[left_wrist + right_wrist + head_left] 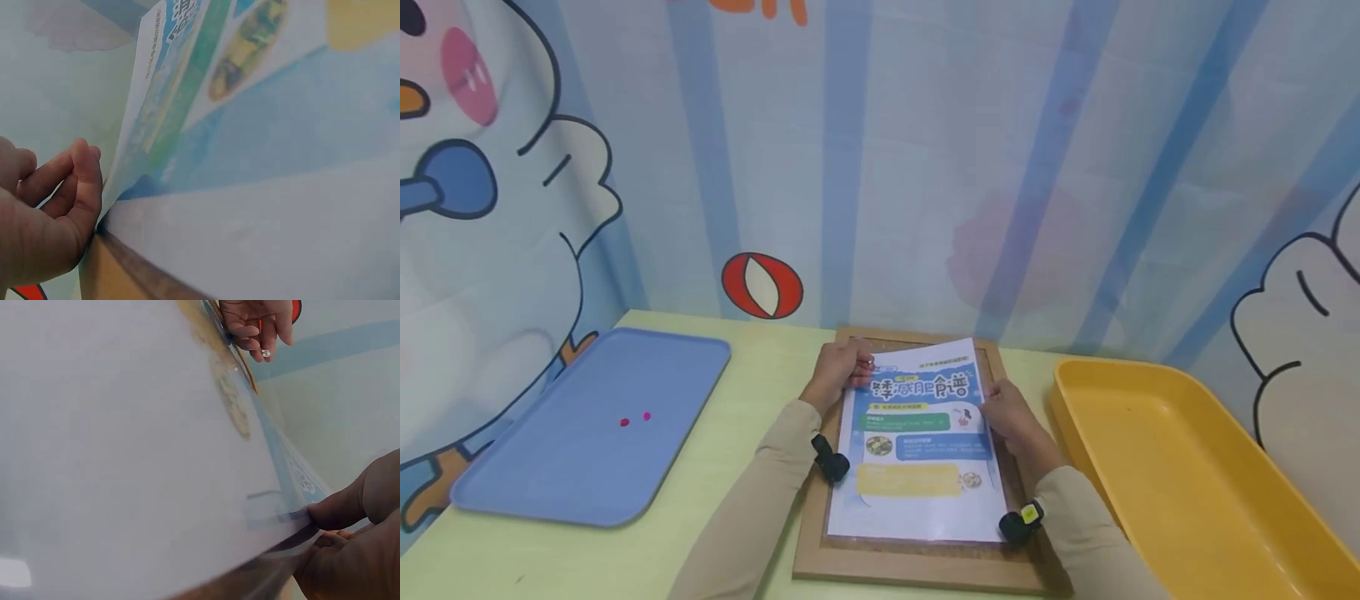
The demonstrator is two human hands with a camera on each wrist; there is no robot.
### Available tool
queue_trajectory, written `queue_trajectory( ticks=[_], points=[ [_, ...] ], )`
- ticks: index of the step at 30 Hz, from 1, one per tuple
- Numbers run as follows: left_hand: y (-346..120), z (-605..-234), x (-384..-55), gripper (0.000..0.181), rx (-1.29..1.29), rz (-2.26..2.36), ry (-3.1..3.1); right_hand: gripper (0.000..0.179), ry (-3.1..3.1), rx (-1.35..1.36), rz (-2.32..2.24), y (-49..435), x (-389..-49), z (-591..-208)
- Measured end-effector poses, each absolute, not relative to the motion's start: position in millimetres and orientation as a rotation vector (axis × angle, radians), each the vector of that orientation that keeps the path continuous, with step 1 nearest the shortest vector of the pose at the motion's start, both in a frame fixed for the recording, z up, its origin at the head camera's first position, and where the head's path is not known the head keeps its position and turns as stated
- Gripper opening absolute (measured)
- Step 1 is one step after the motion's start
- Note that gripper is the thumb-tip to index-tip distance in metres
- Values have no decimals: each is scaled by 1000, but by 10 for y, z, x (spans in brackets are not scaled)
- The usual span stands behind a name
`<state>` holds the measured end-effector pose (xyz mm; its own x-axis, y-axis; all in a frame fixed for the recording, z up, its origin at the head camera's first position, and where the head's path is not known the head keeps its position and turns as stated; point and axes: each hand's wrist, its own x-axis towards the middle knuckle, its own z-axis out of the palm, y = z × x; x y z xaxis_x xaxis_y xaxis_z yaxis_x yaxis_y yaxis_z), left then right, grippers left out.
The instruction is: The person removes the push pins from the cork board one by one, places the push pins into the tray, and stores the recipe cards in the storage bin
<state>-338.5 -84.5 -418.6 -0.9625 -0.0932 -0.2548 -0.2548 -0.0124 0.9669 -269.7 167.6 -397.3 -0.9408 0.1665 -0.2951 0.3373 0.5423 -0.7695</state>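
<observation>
A printed poster sheet, white with blue, green and yellow panels, lies over a wood-framed cork board. At its upper left edge is my left hand. Between that hand's fingertips the right wrist view shows a small shiny round thumbtack. My right hand pinches the sheet's right edge between thumb and fingers, and the sheet bends up there in the right wrist view. In the left wrist view, the left hand has its fingers curled beside the sheet's edge, over the wooden frame.
A blue tray on the left holds a red tack and a pink one. To the right stands a deep yellow bin, close to the right forearm. A printed curtain hangs behind the pale yellow table.
</observation>
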Motion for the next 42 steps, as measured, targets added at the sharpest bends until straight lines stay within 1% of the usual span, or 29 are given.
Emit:
queue_trajectory(
  ticks=[7,13,18,25,30,36,42],
  points=[
    [-937,-4083,-3366,45,-443,2126,2118,23,2616,424,-1395,1680,-2754,-3838],
    [-1096,-4017,-3316,48,-434,2225,2099,34,2624,343,-1444,1719,-2763,-3667],
    [-1241,-3996,-3247,51,-395,2187,2125,36,2636,306,-1480,1792,-2769,-3502],
    [-1359,-3964,-3173,51,-307,2164,2147,40,2599,336,-1549,1944,-2815,-3272],
    [-1415,-3983,-3139,52,-284,2153,2141,40,2562,330,-1628,2038,-2820,-3161],
    [-1434,-3995,-3123,52,-271,2157,2125,39,2586,318,-1663,2134,-2839,-3072],
    [-1441,-3989,-3090,53,-258,2182,2100,44,2605,384,-1725,2313,-2905,-3039]
  ],
)
